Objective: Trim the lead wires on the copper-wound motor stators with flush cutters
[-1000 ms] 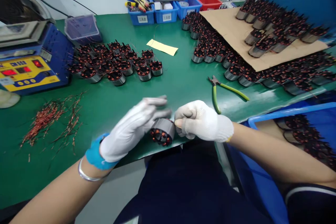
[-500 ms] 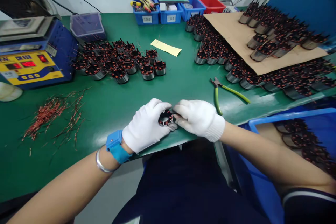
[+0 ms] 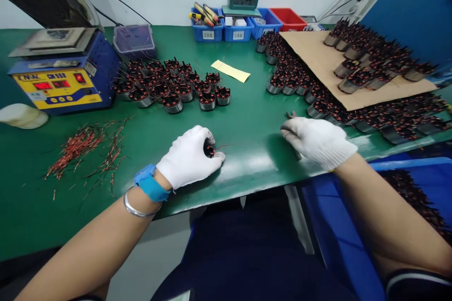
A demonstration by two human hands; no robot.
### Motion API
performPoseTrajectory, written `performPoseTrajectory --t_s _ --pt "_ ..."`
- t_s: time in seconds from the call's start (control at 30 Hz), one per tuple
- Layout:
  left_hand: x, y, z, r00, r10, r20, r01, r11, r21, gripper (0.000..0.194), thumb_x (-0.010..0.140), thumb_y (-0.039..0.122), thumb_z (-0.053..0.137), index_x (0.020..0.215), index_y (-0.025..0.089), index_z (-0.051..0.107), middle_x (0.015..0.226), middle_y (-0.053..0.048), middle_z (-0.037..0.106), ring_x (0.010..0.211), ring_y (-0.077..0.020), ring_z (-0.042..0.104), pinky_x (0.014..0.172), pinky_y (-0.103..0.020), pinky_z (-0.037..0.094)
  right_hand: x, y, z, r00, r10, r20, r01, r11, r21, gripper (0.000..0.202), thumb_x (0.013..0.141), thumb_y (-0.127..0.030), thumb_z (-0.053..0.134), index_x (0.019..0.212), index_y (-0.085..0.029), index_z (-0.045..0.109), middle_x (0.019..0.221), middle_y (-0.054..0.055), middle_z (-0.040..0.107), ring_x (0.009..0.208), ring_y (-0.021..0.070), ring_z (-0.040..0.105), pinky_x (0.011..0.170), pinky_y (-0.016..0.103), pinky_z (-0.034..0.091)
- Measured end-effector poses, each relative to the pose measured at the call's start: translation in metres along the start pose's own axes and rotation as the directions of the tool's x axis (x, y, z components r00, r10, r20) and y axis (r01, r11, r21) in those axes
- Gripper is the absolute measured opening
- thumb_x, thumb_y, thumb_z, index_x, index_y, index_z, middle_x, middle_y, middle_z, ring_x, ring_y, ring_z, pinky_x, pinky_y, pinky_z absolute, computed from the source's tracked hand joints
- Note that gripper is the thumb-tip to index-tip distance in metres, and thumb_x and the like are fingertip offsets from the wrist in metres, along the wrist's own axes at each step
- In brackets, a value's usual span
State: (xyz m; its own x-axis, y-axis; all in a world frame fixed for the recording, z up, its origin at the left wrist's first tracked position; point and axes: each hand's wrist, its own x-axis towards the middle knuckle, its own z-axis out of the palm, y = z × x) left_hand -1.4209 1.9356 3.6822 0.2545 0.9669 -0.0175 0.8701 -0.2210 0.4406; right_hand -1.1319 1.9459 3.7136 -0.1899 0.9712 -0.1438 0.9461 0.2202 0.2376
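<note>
My left hand (image 3: 189, 157), in a white glove, is curled around a wound motor stator (image 3: 209, 150). Only part of its dark ring and copper windings shows between thumb and fingers, and a thin wire end sticks out to the right. My right hand (image 3: 316, 141), also gloved, is closed over the wire cutters (image 3: 291, 114) on the bench. Their jaw tips peek out beyond the fingers, while the green handles are mostly hidden under the glove.
Finished-looking rows of stators (image 3: 173, 87) stand mid-left; more surround a cardboard sheet (image 3: 314, 56) at right. Cut copper wires (image 3: 76, 148) lie left, before a blue-yellow soldering unit (image 3: 63, 84). A yellow paper strip (image 3: 231, 71), tool bins (image 3: 208, 34) and a blue crate (image 3: 416, 165) are around.
My right hand has left the stator and moved right onto the wire cutters. My left hand, still around the stator, has shifted slightly left. The camera view has shifted a little.
</note>
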Motion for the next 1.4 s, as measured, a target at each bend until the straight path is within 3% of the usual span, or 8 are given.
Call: performPoseTrajectory --t_s 0.13,0.27,0.53,0.8,1.07,1.17,1.3,1.4 --pt "0.004 -0.003 0.003 0.999 -0.005 0.045 0.009 0.996 -0.091 0.019 0.074 0.04 0.058 0.084 0.024 0.061 0.087 -0.001 0.065 0.084 -0.0227 0.061 0.075 -0.036 0.046 -0.014 0.011 0.005 0.989 0.107 0.103 -0.09 0.984 -0.156 0.067 0.085 -0.072 0.032 0.099 -0.014 0.061 0.097 0.015 0.065 0.074 0.0297 0.064 0.056 0.033 0.035" --pt "0.006 -0.002 0.004 0.996 -0.032 0.082 0.042 0.991 -0.127 0.017 0.074 0.04 0.058 0.08 0.025 0.065 0.084 -0.002 0.065 0.084 -0.0226 0.059 0.077 -0.037 0.046 -0.021 -0.011 0.006 0.983 0.062 0.17 -0.051 0.996 -0.068 0.055 0.088 -0.063 0.035 0.102 -0.016 0.058 0.098 0.013 0.064 0.079 0.0293 0.064 0.061 0.035 0.04" --pt "0.01 -0.009 0.0 0.987 0.049 0.156 0.004 0.945 -0.327 0.022 0.086 0.038 0.051 0.079 0.021 0.064 0.074 0.0 0.066 0.071 -0.0166 0.058 0.068 -0.03 0.043 0.002 -0.021 0.028 0.983 -0.03 -0.179 0.055 0.989 0.137 0.108 0.062 -0.075 0.063 0.143 -0.01 0.035 0.146 0.025 0.033 0.132 0.0412 0.034 0.101 0.047 0.037" --pt "0.01 -0.009 0.002 0.98 0.026 0.197 0.062 0.902 -0.427 0.023 0.085 0.04 0.054 0.079 0.02 0.062 0.067 0.001 0.064 0.061 -0.0137 0.055 0.06 -0.027 0.042 -0.001 -0.009 0.015 0.999 0.02 0.032 -0.024 0.991 0.13 0.083 0.073 -0.044 0.059 0.148 -0.027 0.027 0.131 0.013 0.052 0.109 0.0355 0.056 0.074 0.045 0.05" --pt "0.011 -0.009 0.004 0.98 0.014 0.198 0.085 0.872 -0.482 0.025 0.085 0.043 0.057 0.08 0.02 0.062 0.063 0.002 0.062 0.058 -0.013 0.053 0.058 -0.026 0.041 0.006 -0.023 0.027 0.98 0.052 -0.19 0.001 0.963 0.271 0.053 0.085 -0.029 0.043 0.136 -0.018 0.045 0.121 0.016 0.055 0.1 0.0322 0.056 0.079 0.044 0.049" --pt "0.012 -0.007 0.006 0.983 0.007 0.185 0.085 0.869 -0.487 0.025 0.084 0.044 0.057 0.081 0.019 0.063 0.063 0.001 0.062 0.058 -0.0134 0.054 0.057 -0.026 0.041 -0.004 -0.028 0.018 0.994 0.047 -0.099 0.038 0.706 0.708 0.055 0.081 -0.025 0.045 0.136 -0.022 0.043 0.11 0.009 0.058 0.086 0.0235 0.058 0.077 0.04 0.049" --pt "0.013 -0.006 0.007 0.985 0.022 0.172 0.066 0.869 -0.491 0.024 0.084 0.042 0.057 0.083 0.019 0.064 0.064 0.001 0.062 0.058 -0.0135 0.054 0.057 -0.026 0.041 -0.022 -0.051 -0.001 0.923 -0.318 0.215 -0.241 -0.043 0.97 0.051 0.07 -0.023 0.051 0.121 -0.022 0.047 0.077 -0.001 0.054 0.061 0.0135 0.052 0.065 0.033 0.05" --pt "0.014 -0.005 0.006 0.985 0.027 0.168 0.058 0.876 -0.478 0.023 0.084 0.04 0.055 0.082 0.019 0.064 0.065 0.001 0.062 0.058 -0.0135 0.053 0.057 -0.026 0.041 -0.024 -0.071 -0.007 0.802 -0.49 0.341 -0.45 -0.122 0.885 0.045 0.066 -0.023 0.058 0.11 -0.023 0.049 0.074 -0.004 0.052 0.06 0.0123 0.054 0.064 0.032 0.053"
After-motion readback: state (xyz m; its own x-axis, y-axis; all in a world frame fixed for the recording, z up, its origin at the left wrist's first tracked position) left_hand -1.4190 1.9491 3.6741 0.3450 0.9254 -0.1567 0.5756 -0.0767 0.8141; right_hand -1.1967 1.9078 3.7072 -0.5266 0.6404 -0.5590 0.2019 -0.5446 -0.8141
